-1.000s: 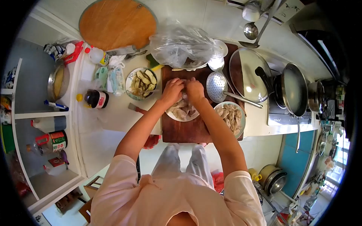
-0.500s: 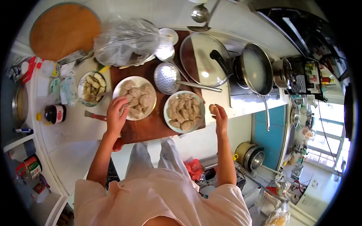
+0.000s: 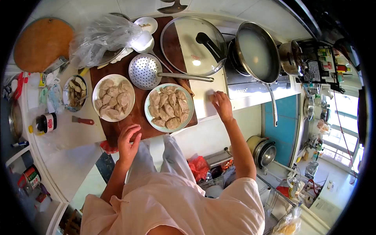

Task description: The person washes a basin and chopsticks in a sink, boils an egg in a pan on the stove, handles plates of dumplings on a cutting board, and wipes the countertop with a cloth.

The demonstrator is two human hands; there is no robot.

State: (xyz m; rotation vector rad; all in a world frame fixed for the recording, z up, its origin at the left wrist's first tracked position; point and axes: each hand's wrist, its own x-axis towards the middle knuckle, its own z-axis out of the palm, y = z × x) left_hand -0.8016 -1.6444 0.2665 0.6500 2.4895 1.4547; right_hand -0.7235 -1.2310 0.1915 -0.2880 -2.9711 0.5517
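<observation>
My left hand point(image 3: 129, 141) hovers at the front edge of the brown board point(image 3: 135, 131), holding nothing, fingers loosely bent and apart. A white plate of dumplings point(image 3: 113, 98) lies beyond it. To the right sits a pale green-rimmed plate of dumplings point(image 3: 169, 106). My right hand point(image 3: 223, 106) is over the light counter right of that plate, its fingertips drawn together; what they pinch, if anything, is too blurred to make out. A perforated skimmer point(image 3: 145, 71) lies behind the plates, its handle pointing right. Beyond it rests a glass lid point(image 3: 194, 47) with a black handle.
A pan with cloudy liquid point(image 3: 256, 51) is on the stove, its handle jutting over the front edge. Beside it stands a steel pot point(image 3: 290, 58). At left are a bowl of food point(image 3: 75, 92), a red-handled brush point(image 3: 83, 120) and a dark bottle point(image 3: 46, 122).
My left hand has withdrawn from the white plate toward me. My right hand has moved inward over the counter. The view has shifted, so the counter items appear farther left.
</observation>
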